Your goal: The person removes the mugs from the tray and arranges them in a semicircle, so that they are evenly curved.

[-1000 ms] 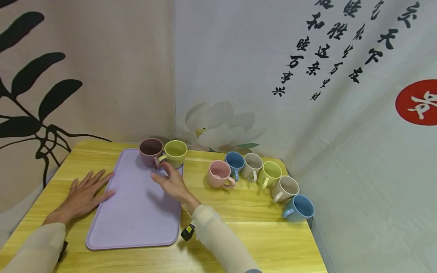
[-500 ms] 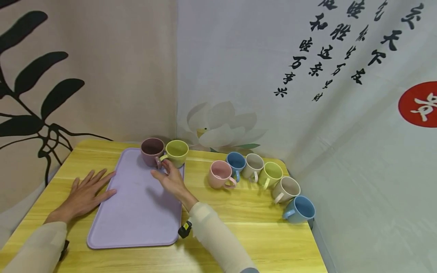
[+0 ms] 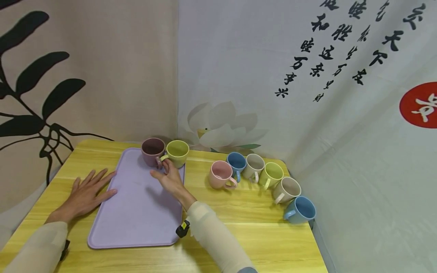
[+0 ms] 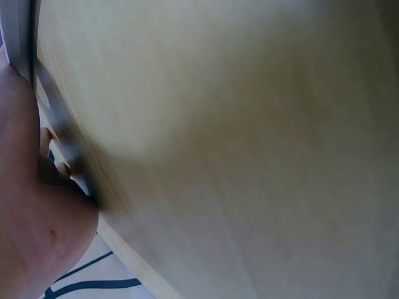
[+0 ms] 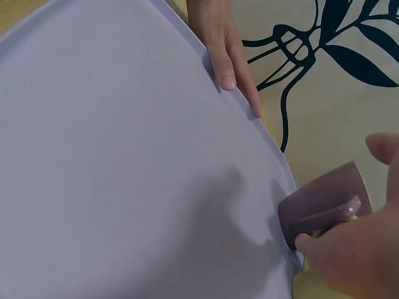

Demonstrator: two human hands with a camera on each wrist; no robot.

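A purple mug (image 3: 153,152) and a yellow-green mug (image 3: 177,153) stand side by side at the back right of the lilac tray (image 3: 136,220). My right hand (image 3: 172,182) is at the yellow-green mug's handle, its fingertips touching there and its thumb held apart. In the right wrist view the purple mug (image 5: 324,202) shows beside the fingers, and only a bit of the yellow-green mug (image 5: 315,286) is visible. My left hand (image 3: 87,195) lies spread with straight fingers across the table and the tray's left rim.
To the right of the tray stands a pink mug (image 3: 221,175). Beyond it several mugs run in a curved row along the table's back right edge, ending with a light blue mug (image 3: 300,209). A printed cloth (image 3: 225,68) hangs behind the wooden table (image 3: 252,239).
My right forearm has swung slightly left, with the fingertips staying at the yellow-green mug's handle. The whole view has shifted a little; the mugs, tray and left hand keep their places.
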